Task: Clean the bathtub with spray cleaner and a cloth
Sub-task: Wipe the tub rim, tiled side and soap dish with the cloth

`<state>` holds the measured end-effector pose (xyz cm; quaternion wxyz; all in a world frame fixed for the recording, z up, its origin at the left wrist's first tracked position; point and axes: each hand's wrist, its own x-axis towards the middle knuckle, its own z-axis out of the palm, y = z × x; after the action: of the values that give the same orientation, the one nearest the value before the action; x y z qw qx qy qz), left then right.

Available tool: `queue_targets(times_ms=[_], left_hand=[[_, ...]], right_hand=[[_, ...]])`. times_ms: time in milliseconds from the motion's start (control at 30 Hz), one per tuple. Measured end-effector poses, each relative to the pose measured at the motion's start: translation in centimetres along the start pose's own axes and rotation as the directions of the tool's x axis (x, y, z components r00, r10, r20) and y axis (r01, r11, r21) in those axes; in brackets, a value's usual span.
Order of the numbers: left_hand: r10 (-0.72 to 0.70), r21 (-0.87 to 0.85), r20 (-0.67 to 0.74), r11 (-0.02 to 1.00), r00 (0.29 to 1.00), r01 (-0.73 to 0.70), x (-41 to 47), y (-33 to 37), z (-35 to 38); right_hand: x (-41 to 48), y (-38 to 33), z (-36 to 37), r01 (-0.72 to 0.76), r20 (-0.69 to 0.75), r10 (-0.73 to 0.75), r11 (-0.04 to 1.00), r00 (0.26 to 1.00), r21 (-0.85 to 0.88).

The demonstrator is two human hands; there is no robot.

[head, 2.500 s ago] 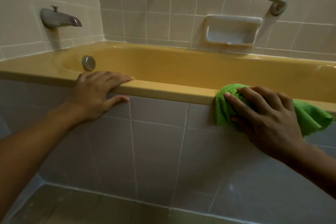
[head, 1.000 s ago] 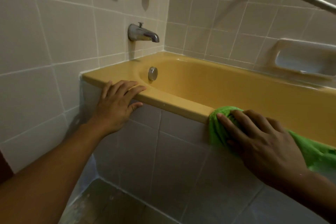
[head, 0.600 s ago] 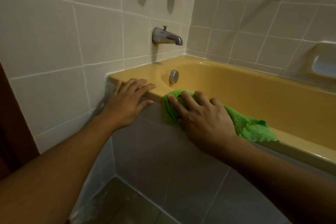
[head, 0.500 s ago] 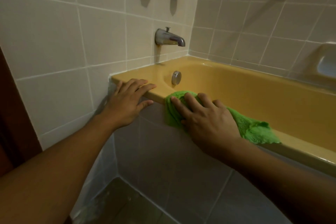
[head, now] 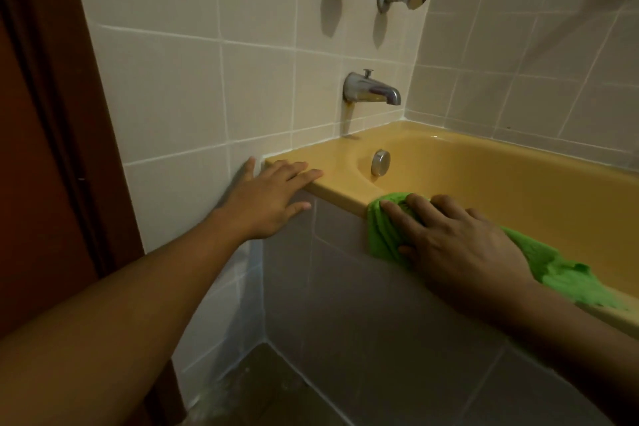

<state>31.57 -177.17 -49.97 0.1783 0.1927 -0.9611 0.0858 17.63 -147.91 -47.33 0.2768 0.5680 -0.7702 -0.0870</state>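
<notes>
Two bare hands work the near edge. The right hand (head: 453, 239) lies spread, fingers nearly straight, pressing a crumpled bright green terry cloth (head: 382, 235) onto the front rim of the mustard-yellow enamel bathtub (head: 345, 185). The left hand (head: 268, 199) rests flat and unclenched on the rim's corner, bracing. Wiping well likely means firm, even pressure right into that corner. Beyond sit a round chrome overflow plate (head: 380, 162) and a chrome spout (head: 371, 90). No spray bottle shows, and the tub floor is hidden.
</notes>
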Motion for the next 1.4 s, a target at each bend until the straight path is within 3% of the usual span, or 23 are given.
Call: queue_targets(times_ms=[167, 300, 400, 633, 933, 1400], left_hand=[[-0.047, 0.335, 0.023, 0.941, 0.999, 0.037, -1.1, -2.1, -1.7], [-0.031, 0.692, 0.014, 0.722, 0.999, 0.012, -3.7, -6.1, -4.6], [-0.009, 0.805, 0.062, 0.591, 0.998, -0.045, -5.7, -8.2, -6.7], [-0.013, 0.840, 0.044, 0.542, 0.999, -0.030, -6.0, -8.6, -6.9], [-0.031, 0.848, 0.013, 0.530, 0.999, 0.006, -6.1, -8.7, -6.4], [-0.023, 0.844, -0.024, 0.535, 0.999, 0.033, -5.9, -8.6, -5.7]], right_hand=[[5.9, -3.0, 0.6, 0.061, -0.032, -0.060, 0.998, 0.998, 0.028], [10.2, -4.7, 1.2, 0.092, -0.049, -0.090, 0.994, 0.995, 0.060], [13.4, -5.7, 1.5, 0.119, -0.051, -0.114, 0.987, 0.992, 0.107], [18.9, -7.4, 1.7, 0.153, -0.037, -0.149, 0.969, 0.988, 0.196], [15.1, -5.6, 1.7, 0.217, 0.003, -0.219, 0.968, 0.976, 0.123], [21.9, -8.9, 2.1, 0.214, -0.016, -0.214, 0.965, 0.977, 0.152]])
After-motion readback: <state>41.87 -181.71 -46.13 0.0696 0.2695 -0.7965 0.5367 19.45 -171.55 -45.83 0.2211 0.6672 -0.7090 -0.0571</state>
